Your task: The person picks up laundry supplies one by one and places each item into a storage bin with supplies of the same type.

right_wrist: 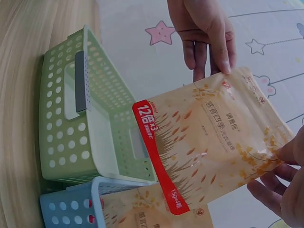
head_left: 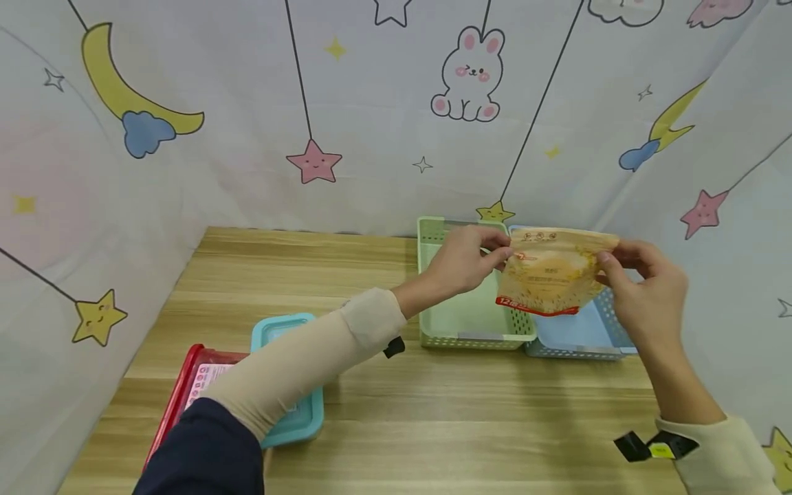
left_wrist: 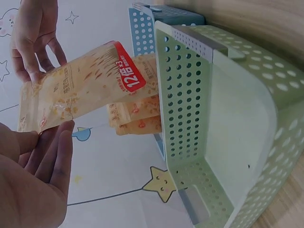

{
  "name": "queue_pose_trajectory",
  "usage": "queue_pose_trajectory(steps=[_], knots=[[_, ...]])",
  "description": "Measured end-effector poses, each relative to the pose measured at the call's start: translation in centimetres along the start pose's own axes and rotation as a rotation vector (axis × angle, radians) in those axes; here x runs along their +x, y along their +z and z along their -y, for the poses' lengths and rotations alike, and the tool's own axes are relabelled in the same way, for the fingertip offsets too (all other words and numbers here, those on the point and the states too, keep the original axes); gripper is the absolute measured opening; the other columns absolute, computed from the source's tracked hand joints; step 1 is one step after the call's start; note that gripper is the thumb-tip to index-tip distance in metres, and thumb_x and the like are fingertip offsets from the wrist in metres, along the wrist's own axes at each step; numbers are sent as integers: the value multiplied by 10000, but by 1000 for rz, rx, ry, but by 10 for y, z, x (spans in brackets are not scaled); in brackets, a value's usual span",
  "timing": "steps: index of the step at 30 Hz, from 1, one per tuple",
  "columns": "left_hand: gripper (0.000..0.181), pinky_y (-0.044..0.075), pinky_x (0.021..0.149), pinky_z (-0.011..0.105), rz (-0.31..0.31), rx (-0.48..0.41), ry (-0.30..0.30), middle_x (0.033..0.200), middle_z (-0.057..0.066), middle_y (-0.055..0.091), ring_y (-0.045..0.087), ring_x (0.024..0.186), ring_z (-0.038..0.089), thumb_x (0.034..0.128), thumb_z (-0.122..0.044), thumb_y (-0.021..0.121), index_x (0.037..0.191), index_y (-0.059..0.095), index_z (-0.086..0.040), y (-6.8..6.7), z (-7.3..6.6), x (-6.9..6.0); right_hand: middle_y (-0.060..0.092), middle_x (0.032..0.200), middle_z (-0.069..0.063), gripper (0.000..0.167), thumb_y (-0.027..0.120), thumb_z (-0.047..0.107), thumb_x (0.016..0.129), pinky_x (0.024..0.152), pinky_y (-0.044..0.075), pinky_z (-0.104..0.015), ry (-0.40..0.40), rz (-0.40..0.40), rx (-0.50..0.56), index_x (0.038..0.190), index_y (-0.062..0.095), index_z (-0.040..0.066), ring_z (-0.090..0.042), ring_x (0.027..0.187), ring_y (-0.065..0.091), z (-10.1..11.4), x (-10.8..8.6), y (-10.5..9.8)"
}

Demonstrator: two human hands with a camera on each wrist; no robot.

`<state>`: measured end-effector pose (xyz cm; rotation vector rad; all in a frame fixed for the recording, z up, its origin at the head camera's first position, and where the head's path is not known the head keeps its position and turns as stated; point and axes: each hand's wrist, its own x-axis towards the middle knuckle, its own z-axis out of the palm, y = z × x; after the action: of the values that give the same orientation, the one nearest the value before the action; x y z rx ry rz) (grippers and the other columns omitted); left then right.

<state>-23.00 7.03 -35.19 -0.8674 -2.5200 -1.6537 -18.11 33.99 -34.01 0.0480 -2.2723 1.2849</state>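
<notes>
Left hand point(head_left: 460, 261) and right hand point(head_left: 652, 295) pinch opposite sides of the tan pouch point(head_left: 547, 275) near its top, holding it above the green basket point(head_left: 476, 316) and blue basket point(head_left: 572, 333). If either pinch loosens, I judge the pouch could swing or drop; lowered carelessly, its red-banded bottom might snag the similar pouches point(right_wrist: 142, 209) in the blue basket.

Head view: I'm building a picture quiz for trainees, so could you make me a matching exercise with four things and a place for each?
1. packet
2. green basket
3. blue basket
4. red-edged container

A. leftmost on the table
B. just right of another basket
C. held by the left hand and right hand
D. just left of another basket

Pairs: 1-C, 2-D, 3-B, 4-A
</notes>
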Motion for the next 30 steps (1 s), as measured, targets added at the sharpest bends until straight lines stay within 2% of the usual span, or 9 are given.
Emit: queue_pose_trajectory(steps=[5, 12, 16, 21, 23, 28, 30], knots=[[117, 585, 658, 219, -59, -81, -9, 970, -12, 766, 740, 773, 56, 1057, -182, 689, 1112, 750, -100, 13, 2, 2, 695, 1001, 27, 228, 729, 5, 978, 705, 600, -192, 25, -49, 69, 1175, 714, -109, -98, 877, 693, -7, 0, -2], [98, 597, 664, 223, -65, -134, 4, 912, -41, 749, 719, 719, 18, 1041, -181, 711, 1066, 771, -107, 28, 0, 7, 708, 959, -48, 215, 754, -41, 937, 674, 604, -217, 41, -118, 257, 1121, 718, -147, -131, 861, 693, -18, 0, -9], [117, 577, 672, 185, -67, -106, 16, 907, -57, 754, 696, 726, -16, 1045, -198, 710, 1089, 781, -115, 36, -2, 9, 710, 963, -55, 221, 762, -46, 930, 679, 603, -219, 66, -140, 304, 1128, 727, -138, -131, 862, 694, -22, 0, -15], [149, 529, 625, 169, -80, 5, 33, 843, -56, 750, 648, 720, -64, 1068, -243, 678, 1124, 779, -149, 49, -3, 10, 698, 961, -61, 203, 756, -43, 939, 695, 600, -223, 107, -161, 368, 1116, 730, -139, -124, 849, 710, -26, 0, -22], [157, 515, 607, 166, -88, 40, 22, 821, -57, 748, 638, 718, -63, 1073, -255, 671, 1137, 778, -159, 53, -4, 9, 694, 960, -67, 200, 755, -42, 942, 697, 599, -228, 128, -164, 399, 1117, 733, -137, -125, 832, 724, -28, -1, -24], [172, 512, 614, 152, -102, 26, -18, 848, -89, 758, 669, 752, -24, 1064, -261, 687, 1163, 792, -167, 63, -6, 9, 685, 948, -75, 193, 746, -48, 947, 696, 601, -237, 155, -187, 450, 1120, 738, -134, -135, 811, 728, -33, -3, -27], [184, 516, 628, 143, -110, 12, -14, 890, -98, 769, 669, 772, -35, 1061, -259, 692, 1180, 797, -166, 67, -8, 9, 685, 941, -75, 191, 746, -46, 947, 696, 602, -237, 158, -209, 465, 1119, 741, -131, -137, 819, 725, -36, -4, -29]])
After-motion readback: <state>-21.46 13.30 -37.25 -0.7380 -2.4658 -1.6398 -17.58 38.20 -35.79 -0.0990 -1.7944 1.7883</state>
